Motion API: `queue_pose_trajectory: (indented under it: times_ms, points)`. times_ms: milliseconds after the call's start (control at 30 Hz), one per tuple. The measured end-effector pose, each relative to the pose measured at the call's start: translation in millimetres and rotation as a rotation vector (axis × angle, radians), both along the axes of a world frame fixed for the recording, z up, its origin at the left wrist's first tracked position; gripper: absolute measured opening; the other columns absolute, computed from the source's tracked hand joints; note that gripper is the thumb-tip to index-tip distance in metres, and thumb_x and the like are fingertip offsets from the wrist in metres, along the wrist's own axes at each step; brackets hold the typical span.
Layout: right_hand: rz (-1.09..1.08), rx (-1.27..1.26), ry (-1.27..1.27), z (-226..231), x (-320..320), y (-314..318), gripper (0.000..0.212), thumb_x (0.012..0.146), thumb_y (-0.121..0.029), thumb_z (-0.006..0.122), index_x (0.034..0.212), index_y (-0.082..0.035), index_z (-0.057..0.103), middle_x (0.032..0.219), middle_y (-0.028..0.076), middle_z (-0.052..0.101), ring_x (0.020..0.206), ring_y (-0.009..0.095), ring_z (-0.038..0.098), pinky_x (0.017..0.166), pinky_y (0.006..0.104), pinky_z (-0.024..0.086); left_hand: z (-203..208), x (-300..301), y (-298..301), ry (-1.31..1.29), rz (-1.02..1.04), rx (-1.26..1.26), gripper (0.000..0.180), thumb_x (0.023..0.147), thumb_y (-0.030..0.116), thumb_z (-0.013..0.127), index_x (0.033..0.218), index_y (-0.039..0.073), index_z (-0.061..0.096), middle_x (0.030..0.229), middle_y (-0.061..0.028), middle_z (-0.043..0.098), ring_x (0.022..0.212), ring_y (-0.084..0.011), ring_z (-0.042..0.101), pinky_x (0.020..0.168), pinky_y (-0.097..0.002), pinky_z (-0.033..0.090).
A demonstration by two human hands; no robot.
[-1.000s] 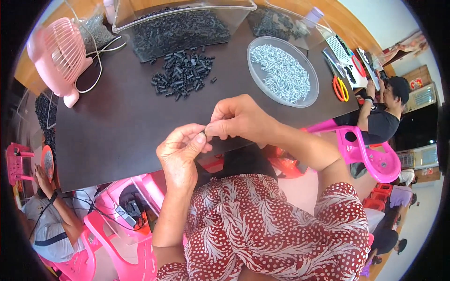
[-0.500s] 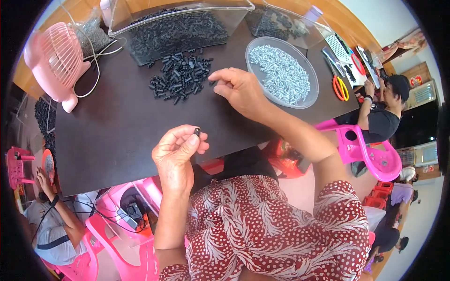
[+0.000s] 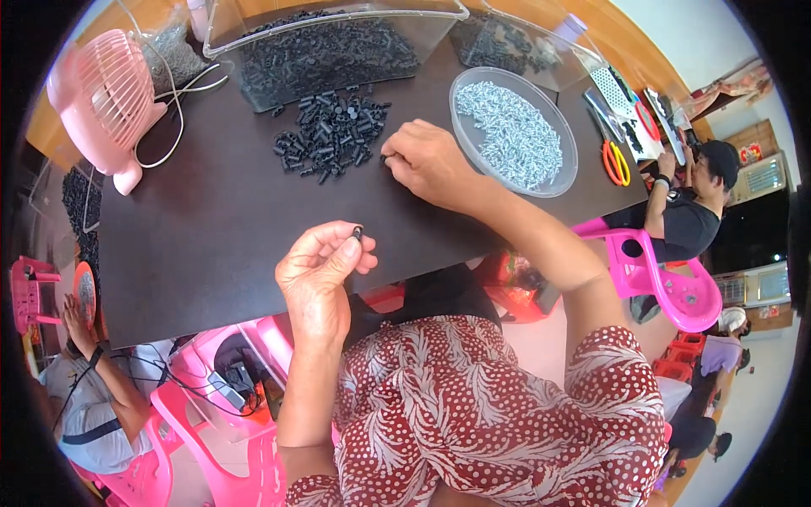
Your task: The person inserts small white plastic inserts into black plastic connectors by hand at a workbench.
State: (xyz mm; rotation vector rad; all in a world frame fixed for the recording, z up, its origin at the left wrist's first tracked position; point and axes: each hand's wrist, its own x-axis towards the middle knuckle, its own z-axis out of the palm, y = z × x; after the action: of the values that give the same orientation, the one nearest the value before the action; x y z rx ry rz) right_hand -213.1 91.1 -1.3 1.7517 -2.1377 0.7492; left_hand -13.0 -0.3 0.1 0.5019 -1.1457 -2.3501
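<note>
My left hand (image 3: 317,279) is closed in a pinch over the near part of the table. A small black plastic part (image 3: 357,232) with a looped end sticks up between its thumb and forefinger. Farther off, my right hand (image 3: 429,165) has its fingers drawn together at the right edge of a loose pile of black plastic parts (image 3: 329,135). A dark small piece (image 3: 384,158) shows at its fingertips, mostly covered by them. Right of that hand lies a round clear tray (image 3: 572,169) holding many silvery screws (image 3: 511,127).
Clear bins (image 3: 338,63) of black parts stand at the back. A pink fan (image 3: 106,97) with a white cable is at the left. Orange-handled scissors (image 3: 616,163) lie at the right edge. Other people sit on both sides, beside pink chairs (image 3: 676,287).
My right hand's fingers have closed at the pile's edge, with a dark piece now at the tips. My left hand keeps its pinch almost unmoved. The view has shifted slightly.
</note>
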Motion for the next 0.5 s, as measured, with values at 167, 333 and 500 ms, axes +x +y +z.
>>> queue_pose_trajectory:
  times_ms: [167, 333, 500]
  points:
    - [0.007, -0.010, -0.699, 19.5, 32.3, 8.7, 0.017, 0.077, -0.001, 0.061, 0.093, -0.003, 0.063, 0.071, 0.002, 0.057, 0.065, 0.008, 0.054, 0.059, 0.0230, 0.044, -2.8, -0.5, -1.5, -0.003, -0.002, 0.016, 0.015, 0.078, 0.000, 0.064, 0.092, -0.003, 0.061, 0.079, -0.0128, 0.064, 0.064, -0.0169, 0.061, 0.059, -0.0256, 0.049]
    - [0.102, -0.091, -1.184, 28.2, 49.7, 8.6, 0.014, 0.079, -0.005, 0.065, 0.093, -0.001, 0.064, 0.082, 0.000, 0.061, 0.074, 0.004, 0.055, 0.065, 0.0182, 0.045, 1.4, -0.7, 1.2, -0.008, 0.013, 0.011, 0.014, 0.079, 0.003, 0.064, 0.092, -0.002, 0.061, 0.079, -0.0128, 0.064, 0.063, -0.0169, 0.061, 0.058, -0.0257, 0.048]
    - [0.127, -0.125, -1.299, 33.6, 60.2, 6.8, 0.015, 0.078, -0.004, 0.066, 0.093, -0.001, 0.065, 0.083, 0.001, 0.062, 0.074, 0.005, 0.056, 0.067, 0.0186, 0.046, 4.4, 0.3, 1.4, 0.002, 0.011, 0.063, 0.015, 0.079, 0.001, 0.063, 0.093, -0.003, 0.061, 0.079, -0.0139, 0.064, 0.063, -0.0171, 0.060, 0.059, -0.0255, 0.048]
